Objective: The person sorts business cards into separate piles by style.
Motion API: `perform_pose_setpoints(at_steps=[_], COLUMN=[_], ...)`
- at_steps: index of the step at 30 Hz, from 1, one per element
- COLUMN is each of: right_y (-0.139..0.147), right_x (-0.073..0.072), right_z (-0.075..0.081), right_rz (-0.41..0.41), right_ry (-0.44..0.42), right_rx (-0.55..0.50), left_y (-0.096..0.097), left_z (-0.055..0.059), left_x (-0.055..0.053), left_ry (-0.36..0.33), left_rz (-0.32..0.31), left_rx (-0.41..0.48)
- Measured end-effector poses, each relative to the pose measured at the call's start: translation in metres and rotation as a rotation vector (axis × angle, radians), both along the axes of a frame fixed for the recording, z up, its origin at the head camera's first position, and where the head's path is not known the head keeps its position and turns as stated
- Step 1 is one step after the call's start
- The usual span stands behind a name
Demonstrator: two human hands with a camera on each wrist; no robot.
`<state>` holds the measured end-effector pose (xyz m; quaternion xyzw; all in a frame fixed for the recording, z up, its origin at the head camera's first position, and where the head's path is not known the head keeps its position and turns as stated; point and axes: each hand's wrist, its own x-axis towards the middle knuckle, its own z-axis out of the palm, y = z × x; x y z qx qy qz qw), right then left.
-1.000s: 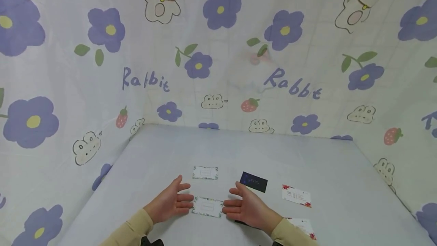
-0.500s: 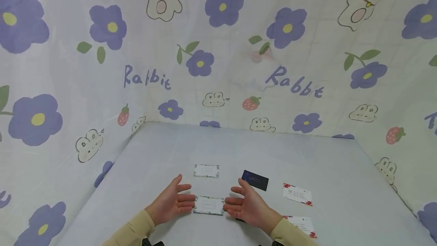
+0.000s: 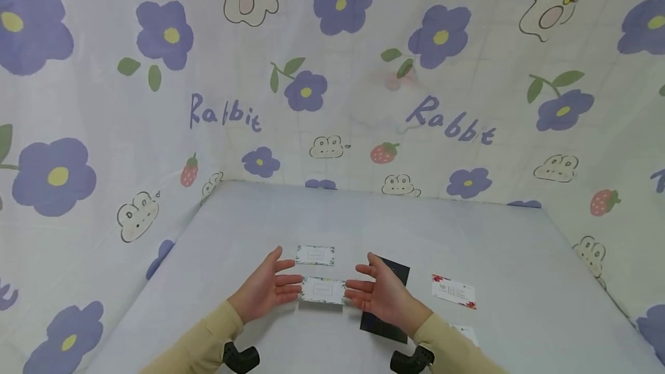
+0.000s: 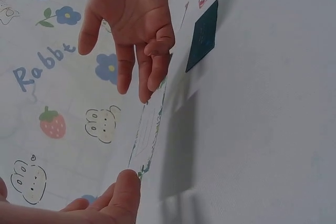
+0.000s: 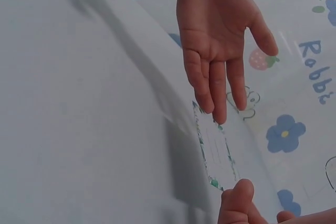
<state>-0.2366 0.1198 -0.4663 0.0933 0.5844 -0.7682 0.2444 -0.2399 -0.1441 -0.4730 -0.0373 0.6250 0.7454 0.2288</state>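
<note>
A white business card with a leafy border (image 3: 322, 290) is held level between the fingertips of both hands, raised over the table with its shadow beneath. My left hand (image 3: 262, 286) touches its left short edge and my right hand (image 3: 388, 296) its right short edge. Fingers on both hands are fairly straight, thumbs pointing up and away from the card. Both wrist views show the card (image 4: 147, 132) spanning the gap between the fingertips. Just behind it lies a second leafy-bordered card (image 3: 314, 255) on the table.
Two dark cards lie by my right hand, one behind (image 3: 399, 270) and one in front (image 3: 381, 328), both partly hidden. Further right are two white cards with red flowers (image 3: 454, 291), the nearer (image 3: 467, 333) mostly behind my sleeve. A printed curtain (image 3: 353, 114) encloses the white table (image 3: 249, 212).
Both hands have risen and moved forward, bringing the leafy-bordered card up off the table, closer in view to the one behind. More of the front dark card now shows.
</note>
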Motion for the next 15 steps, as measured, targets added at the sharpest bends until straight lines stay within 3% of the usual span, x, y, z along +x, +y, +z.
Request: perform_pose_setpoints(at_steps=[6,11,15], right_y=[-0.001,0.000,0.001], right_x=[-0.012,-0.024,-0.028], right_z=[-0.001,-0.005,-0.007], right_rz=[-0.003,-0.011,-0.010], right_ry=[0.013,-0.002,-0.004], right_rx=[0.017,0.010,0.028], left_y=[0.007,0.013,0.016], left_z=[-0.005,-0.017,-0.021], left_x=[-0.014,-0.026,-0.031], left_ry=[0.017,-0.009,-0.034], left_rz=[0.005,0.040,0.067], left_rx=[-0.007,-0.001,0.000])
